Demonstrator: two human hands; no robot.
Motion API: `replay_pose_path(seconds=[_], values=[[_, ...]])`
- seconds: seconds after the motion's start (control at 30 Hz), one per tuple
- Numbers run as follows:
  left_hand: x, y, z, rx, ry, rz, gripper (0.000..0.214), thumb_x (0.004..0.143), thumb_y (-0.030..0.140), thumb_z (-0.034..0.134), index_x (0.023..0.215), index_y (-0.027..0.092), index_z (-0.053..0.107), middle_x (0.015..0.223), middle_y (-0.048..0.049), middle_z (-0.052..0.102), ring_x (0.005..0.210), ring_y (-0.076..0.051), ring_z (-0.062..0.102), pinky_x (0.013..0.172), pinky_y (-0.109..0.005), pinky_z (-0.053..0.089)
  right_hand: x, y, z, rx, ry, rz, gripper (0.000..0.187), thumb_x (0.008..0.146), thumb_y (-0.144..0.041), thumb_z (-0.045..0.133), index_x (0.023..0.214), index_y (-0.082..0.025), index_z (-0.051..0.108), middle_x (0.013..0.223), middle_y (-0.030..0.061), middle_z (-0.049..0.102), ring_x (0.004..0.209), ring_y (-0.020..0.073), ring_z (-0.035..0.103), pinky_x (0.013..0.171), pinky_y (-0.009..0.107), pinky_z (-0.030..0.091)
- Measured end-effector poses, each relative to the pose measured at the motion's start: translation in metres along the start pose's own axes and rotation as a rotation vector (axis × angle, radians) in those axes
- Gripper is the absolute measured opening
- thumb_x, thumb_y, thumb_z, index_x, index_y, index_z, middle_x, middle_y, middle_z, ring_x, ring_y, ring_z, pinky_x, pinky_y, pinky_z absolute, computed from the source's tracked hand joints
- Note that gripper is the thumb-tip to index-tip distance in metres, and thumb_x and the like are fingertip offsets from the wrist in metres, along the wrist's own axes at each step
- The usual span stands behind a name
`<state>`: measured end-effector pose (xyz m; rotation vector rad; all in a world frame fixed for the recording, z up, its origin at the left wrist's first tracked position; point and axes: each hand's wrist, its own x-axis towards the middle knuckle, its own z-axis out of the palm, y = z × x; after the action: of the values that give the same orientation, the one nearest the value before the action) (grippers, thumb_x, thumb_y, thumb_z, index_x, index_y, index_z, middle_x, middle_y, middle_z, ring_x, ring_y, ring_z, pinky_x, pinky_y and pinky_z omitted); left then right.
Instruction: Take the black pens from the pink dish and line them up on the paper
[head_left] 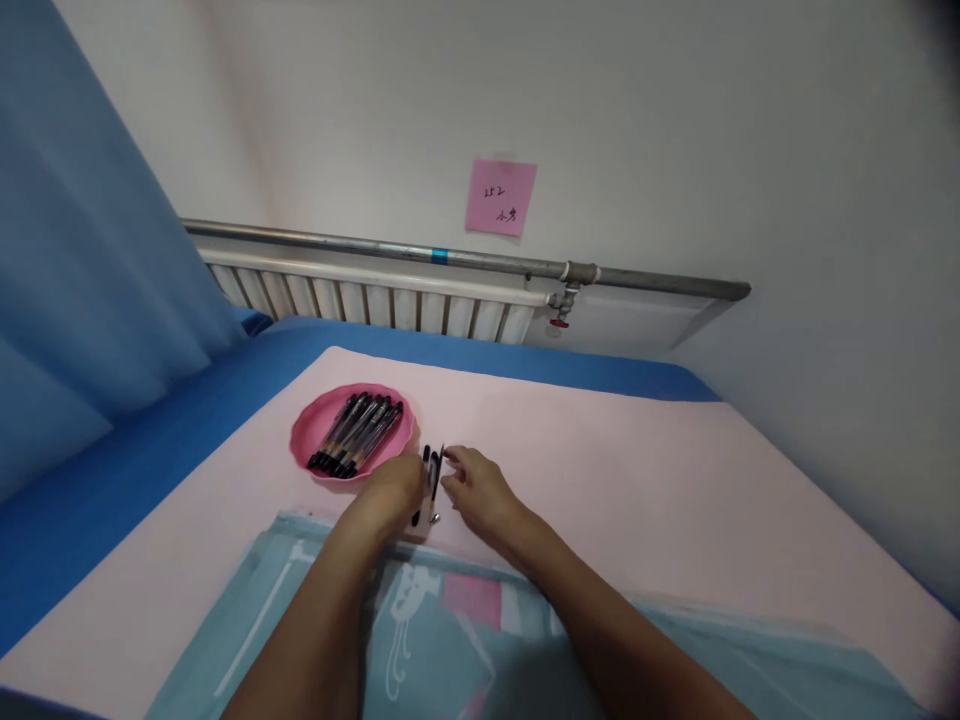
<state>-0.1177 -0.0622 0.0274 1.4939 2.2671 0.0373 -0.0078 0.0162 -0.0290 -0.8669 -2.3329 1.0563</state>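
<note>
My left hand (pixel 399 486) is curled beside the pink dish, with its fingers mostly hidden behind its back. A slim black pen (pixel 415 518) sticks out past it at both ends, seemingly held there. To the right of that hand is a dark thin pen part (pixel 434 474), with a small silver tip piece (pixel 435 519) near its lower end. My right hand (pixel 478 488) reaches in from the right, thumb and forefinger apart. Its fingertips are close to a thin dark rod (pixel 441 458); whether they touch it is unclear.
A pink scalloped dish (pixel 298 447) holds several clear pens with black caps. A pale pink sheet (pixel 600 480) covers the blue surface (pixel 480 352). Teal patterned cloth (pixel 315 600) lies at the front. Behind are a radiator (pixel 405 306), a metal pipe (pixel 495 260) and a red valve (pixel 559 323); a blue curtain (pixel 97 250) hangs left.
</note>
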Motion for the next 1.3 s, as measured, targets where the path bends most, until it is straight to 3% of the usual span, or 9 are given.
replay_pose_path(seconds=[0.13, 0.27, 0.37, 0.53, 0.67, 1.3], values=[[0.004, 0.003, 0.001, 0.003, -0.018, -0.047, 0.028, 0.085, 0.033, 0.05, 0.104, 0.014, 0.057, 0.099, -0.0073, 0.061, 0.086, -0.017, 0.06, 0.075, -0.035, 0.049, 0.001, 0.008, -0.006, -0.095, 0.028, -0.098, 0.025, 0.073, -0.01, 0.05, 0.094, -0.017, 0.06, 0.087, 0.006, 0.06, 0.08, 0.0174, 0.054, 0.074, 0.031, 0.044], [0.007, 0.004, 0.004, 0.0, 0.026, -0.052, 0.03, 0.085, 0.036, 0.049, 0.102, 0.012, 0.059, 0.094, -0.0094, 0.064, 0.087, -0.018, 0.061, 0.078, -0.034, 0.047, 0.01, 0.021, -0.008, -0.317, 0.099, -0.227, 0.036, 0.075, -0.005, 0.044, 0.108, -0.013, 0.057, 0.106, 0.0114, 0.06, 0.096, 0.0203, 0.051, 0.087, 0.035, 0.039], [0.01, 0.004, 0.007, -0.004, 0.053, -0.048, 0.03, 0.084, 0.038, 0.049, 0.102, 0.015, 0.059, 0.1, -0.0081, 0.063, 0.089, -0.018, 0.06, 0.079, -0.034, 0.046, 0.019, 0.026, -0.008, -0.355, 0.074, -0.273, 0.043, 0.074, -0.004, 0.044, 0.116, -0.011, 0.052, 0.116, 0.0122, 0.057, 0.104, 0.0218, 0.047, 0.092, 0.037, 0.034], [0.017, 0.002, 0.012, -0.005, 0.096, -0.056, 0.03, 0.087, 0.032, 0.039, 0.101, 0.017, 0.061, 0.098, -0.0117, 0.067, 0.092, -0.021, 0.062, 0.074, -0.027, 0.043, 0.025, 0.026, -0.006, -0.393, 0.017, -0.331, 0.038, 0.078, -0.012, 0.047, 0.115, -0.014, 0.053, 0.113, 0.0088, 0.06, 0.1, 0.0214, 0.049, 0.09, 0.036, 0.034], [0.019, 0.001, 0.012, 0.001, 0.106, -0.047, 0.034, 0.088, 0.029, 0.032, 0.101, 0.015, 0.06, 0.097, -0.0132, 0.068, 0.09, -0.022, 0.063, 0.071, -0.027, 0.043, 0.023, 0.025, -0.005, -0.402, 0.011, -0.307, 0.036, 0.079, -0.013, 0.048, 0.113, -0.017, 0.054, 0.111, 0.0082, 0.061, 0.098, 0.0214, 0.049, 0.086, 0.036, 0.034], [0.013, 0.0, 0.008, 0.022, 0.05, -0.028, 0.031, 0.086, 0.024, 0.035, 0.104, 0.013, 0.058, 0.094, -0.0148, 0.069, 0.088, -0.022, 0.064, 0.071, -0.029, 0.044, 0.014, 0.02, -0.001, -0.387, -0.014, -0.397, 0.027, 0.078, -0.012, 0.051, 0.103, -0.016, 0.058, 0.101, 0.0083, 0.061, 0.095, 0.0202, 0.047, 0.084, 0.035, 0.033]])
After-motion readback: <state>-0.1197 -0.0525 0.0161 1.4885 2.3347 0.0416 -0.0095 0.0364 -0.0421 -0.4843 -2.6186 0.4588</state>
